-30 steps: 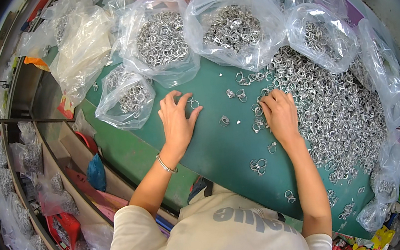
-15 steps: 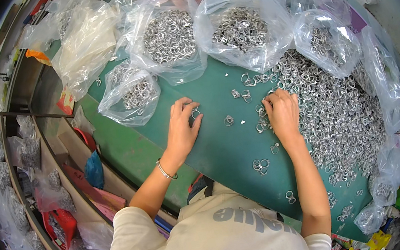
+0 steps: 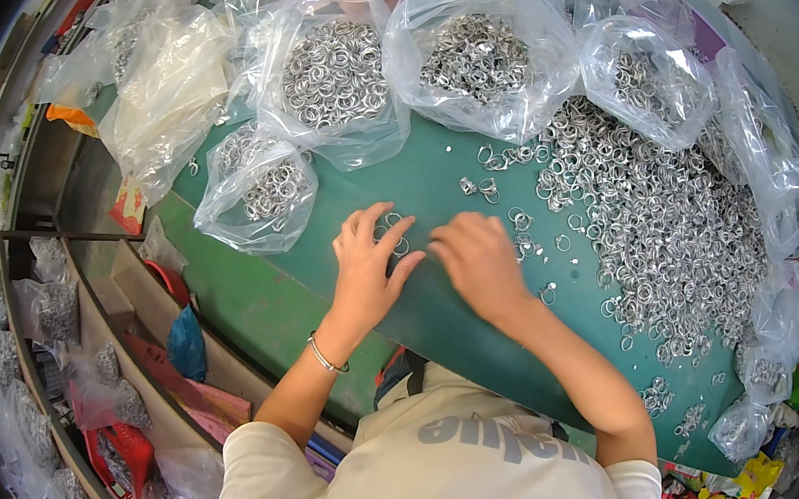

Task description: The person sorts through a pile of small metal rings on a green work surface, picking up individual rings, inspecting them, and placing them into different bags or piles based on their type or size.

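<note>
A few silver rings (image 3: pixel 400 246) lie on the green table beside the fingers of my left hand (image 3: pixel 361 263). That hand rests low over the table with thumb and fingers spread; the index finger reaches the rings, and a metal bangle circles the wrist. My right hand (image 3: pixel 483 267) is just to the right, fingers bent and pointing toward the left hand. Motion smears its fingertips, so whether it holds anything is unclear. Right of it, several loose rings (image 3: pixel 520 219) lie scattered up to a large heap of silver rings (image 3: pixel 686 237).
Along the far edge stand clear plastic bags of rings: a large one (image 3: pixel 334 74), another (image 3: pixel 475 56), a small one (image 3: pixel 272 187) and one beside the heap (image 3: pixel 645 86). Left of the green table (image 3: pixel 253 289) are shelves with bagged rings and a red basket (image 3: pixel 122 458).
My right hand has moved left from the heap's edge to beside my left hand. My left fingers have spread from a near-pinch around a ring, and more than one ring now shows there.
</note>
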Tool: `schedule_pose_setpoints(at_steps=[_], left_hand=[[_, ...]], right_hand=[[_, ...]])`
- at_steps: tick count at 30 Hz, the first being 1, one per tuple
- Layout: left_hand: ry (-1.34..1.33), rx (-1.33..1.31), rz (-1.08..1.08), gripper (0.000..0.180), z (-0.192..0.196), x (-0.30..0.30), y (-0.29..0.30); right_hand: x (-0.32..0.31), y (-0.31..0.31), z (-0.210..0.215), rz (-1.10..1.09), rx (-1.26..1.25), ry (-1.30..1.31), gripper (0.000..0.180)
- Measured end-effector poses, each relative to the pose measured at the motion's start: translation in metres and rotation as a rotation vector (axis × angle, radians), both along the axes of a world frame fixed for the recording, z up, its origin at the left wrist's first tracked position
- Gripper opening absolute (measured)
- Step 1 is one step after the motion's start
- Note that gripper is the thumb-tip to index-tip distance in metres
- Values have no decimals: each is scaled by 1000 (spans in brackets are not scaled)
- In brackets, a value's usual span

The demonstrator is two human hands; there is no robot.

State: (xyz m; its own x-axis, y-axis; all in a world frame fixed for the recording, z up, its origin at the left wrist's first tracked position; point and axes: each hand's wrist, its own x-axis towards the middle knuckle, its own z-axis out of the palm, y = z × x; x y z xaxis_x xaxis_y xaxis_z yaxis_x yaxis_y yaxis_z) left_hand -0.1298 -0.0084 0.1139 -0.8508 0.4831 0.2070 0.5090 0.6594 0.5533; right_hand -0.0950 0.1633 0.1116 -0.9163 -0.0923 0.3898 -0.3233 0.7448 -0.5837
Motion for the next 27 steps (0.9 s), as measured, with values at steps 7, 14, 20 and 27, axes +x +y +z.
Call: schedule_pose_setpoints(at_steps=[7, 14, 20, 27], left_hand=[[38, -5, 59, 27, -25, -15, -7], [159, 73, 106, 30, -6, -9, 7], [-54, 103, -165, 33, -3, 5, 40], [-96, 198, -191, 38, -3, -5, 61]], right_hand=[[22, 93, 12, -396, -963, -565, 13], [37, 121, 15, -443, -974, -564, 10], [55, 104, 12, -454, 17, -501, 23], [55, 102, 10, -523, 81, -369, 8]])
